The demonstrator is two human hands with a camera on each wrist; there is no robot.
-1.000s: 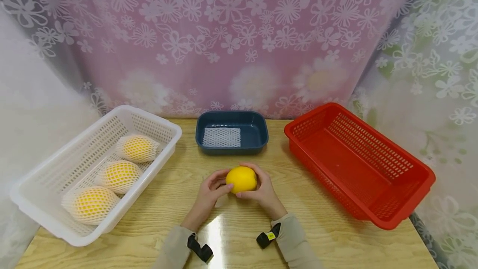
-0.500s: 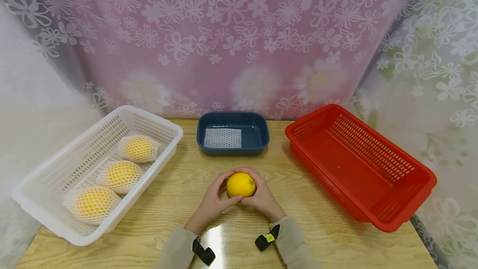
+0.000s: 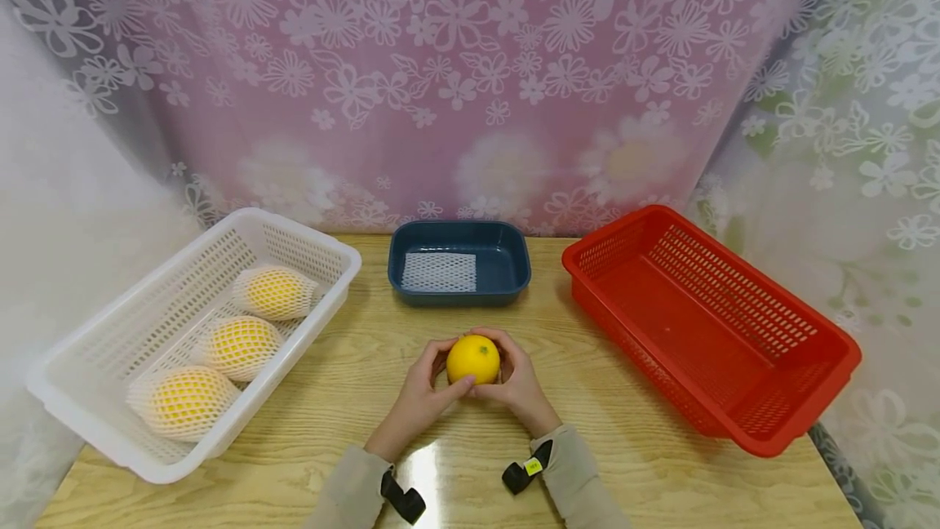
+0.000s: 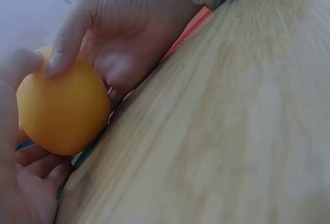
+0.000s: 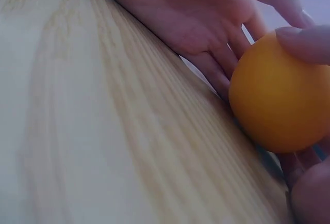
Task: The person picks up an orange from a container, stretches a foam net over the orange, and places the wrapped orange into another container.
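An orange [image 3: 472, 359], yellow in the head view, sits between both hands just above the wooden table [image 3: 609, 447]. Its stem spot faces up. My left hand [image 3: 421, 386] curls round its left side, and my right hand [image 3: 525, 388] curls round the right side. Both thumbs meet on the near face of the fruit. In the left wrist view the orange [image 4: 64, 110] has a thumb from each hand on top and fingers beneath. From the right wrist, the orange [image 5: 283, 97] hides some of the fingers.
At left stands a white basket [image 3: 308, 333] with several net-wrapped yellow fruits [image 3: 192, 402]. A blue tray [image 3: 507, 264] at the back holds a flat white foam net [image 3: 439, 272]. The red basket [image 3: 683, 308] stands at right, and curtains [image 3: 455, 104] hang behind.
The hands have come slightly nearer and turned the orange, so its stem spot has swung from the right side to the top front. The baskets and tray stay put.
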